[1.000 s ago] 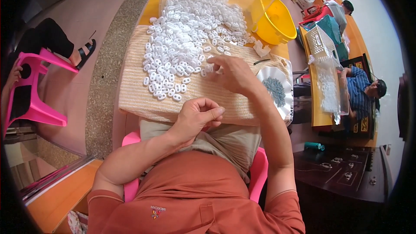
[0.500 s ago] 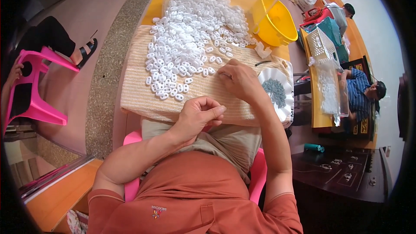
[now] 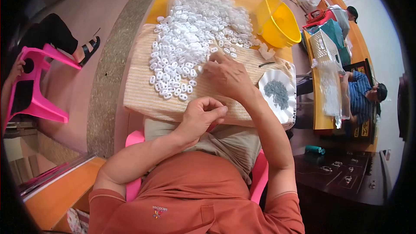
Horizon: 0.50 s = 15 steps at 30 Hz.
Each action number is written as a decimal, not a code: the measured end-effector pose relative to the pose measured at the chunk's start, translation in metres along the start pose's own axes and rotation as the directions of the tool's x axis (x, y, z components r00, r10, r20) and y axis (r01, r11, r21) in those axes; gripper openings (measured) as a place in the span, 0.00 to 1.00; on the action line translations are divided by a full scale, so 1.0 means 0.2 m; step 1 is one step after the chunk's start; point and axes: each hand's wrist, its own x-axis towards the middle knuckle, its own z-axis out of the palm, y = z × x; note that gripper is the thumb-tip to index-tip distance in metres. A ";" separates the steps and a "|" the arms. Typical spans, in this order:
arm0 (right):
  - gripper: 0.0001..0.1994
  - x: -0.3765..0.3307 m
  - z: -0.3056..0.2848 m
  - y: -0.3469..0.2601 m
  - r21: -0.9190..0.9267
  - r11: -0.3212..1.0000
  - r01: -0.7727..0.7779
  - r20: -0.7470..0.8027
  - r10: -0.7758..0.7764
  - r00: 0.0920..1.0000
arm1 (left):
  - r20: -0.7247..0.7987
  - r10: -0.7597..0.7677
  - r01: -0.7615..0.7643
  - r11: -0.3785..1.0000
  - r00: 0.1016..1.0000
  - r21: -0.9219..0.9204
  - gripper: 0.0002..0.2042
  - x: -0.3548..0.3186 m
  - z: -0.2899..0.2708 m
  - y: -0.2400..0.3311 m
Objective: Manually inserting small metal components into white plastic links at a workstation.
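Small white oval plastic pieces with two holes each lie in a wide heap [image 3: 180, 45] on a striped cream cloth [image 3: 147, 99]. My right hand [image 3: 227, 74] is over the cloth at the heap's right edge. Its fingers are bent down and drawn together beside the nearest loose pieces; whatever is between the fingertips is hidden. Closer to my lap, my left hand [image 3: 203, 115] is closed in a pinch, thumb against the bent forefinger. Anything in that pinch is too small to make out. Right of my right hand sits a white wavy-rimmed plate [image 3: 265, 80] holding small grey bits [image 3: 277, 93].
A yellow tub [image 3: 281, 24] stands behind on the table's right, near a crumpled tissue [image 3: 266, 52] and a short dark strip [image 3: 266, 64]. A clear plastic sheet rises at the back. Other people sit right and left, one near a pink chair [image 3: 45, 89].
My right hand has moved left and slightly away from me, to the edge of the white pieces. My left hand keeps its pinch in nearly the same place.
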 end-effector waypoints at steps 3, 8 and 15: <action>0.08 -0.03 -0.03 0.02 -0.014 0.999 -0.043 0.028 0.043 0.999 | -0.004 0.014 -0.014 1.000 1.000 0.014 0.04 -0.01 0.00 0.00; 0.07 -0.05 -0.10 0.04 -0.032 0.995 -0.093 0.094 0.096 0.991 | 0.029 0.013 -0.013 1.000 0.999 -0.002 0.04 0.00 0.00 0.01; 0.16 0.06 -0.05 -0.03 0.028 0.998 -0.061 -0.003 0.061 0.998 | 0.036 0.008 -0.009 1.000 0.999 0.025 0.04 0.00 -0.02 -0.01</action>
